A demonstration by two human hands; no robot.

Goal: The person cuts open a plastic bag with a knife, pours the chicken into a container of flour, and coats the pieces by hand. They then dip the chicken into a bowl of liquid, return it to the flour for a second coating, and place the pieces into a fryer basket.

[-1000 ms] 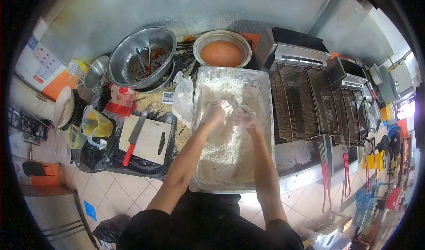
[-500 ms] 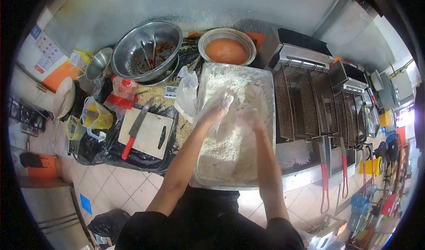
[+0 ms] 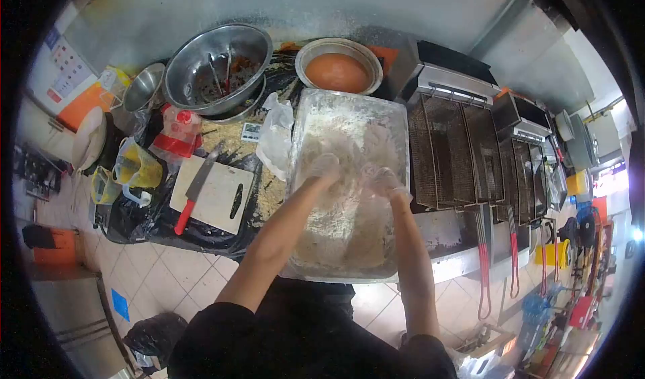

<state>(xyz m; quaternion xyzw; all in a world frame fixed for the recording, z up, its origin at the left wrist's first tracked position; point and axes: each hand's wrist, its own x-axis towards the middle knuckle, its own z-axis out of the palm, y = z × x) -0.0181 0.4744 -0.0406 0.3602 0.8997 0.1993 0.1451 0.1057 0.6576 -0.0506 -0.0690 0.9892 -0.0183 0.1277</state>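
Pale flour covers the bottom of a large metal tray in front of me. My left hand is down in the flour left of the middle, its fingers dusted, blurred and partly hidden. My right hand is close to it on the right, also at the flour, in what looks like a clear plastic glove. Its fingers are smeared too, so I cannot make out whether either hand holds anything. Beside the tray's upper left edge lies a crumpled white plastic bag.
Behind the tray sits a bowl of orange liquid. A big steel bowl with tongs stands at the back left. A red-handled knife lies on a white cutting board. Wire fryer baskets are to the right.
My left hand has gone from raised, flour-covered fingers to lower in the flour. My right hand remains near the tray's middle right. The whole view has shifted slightly.
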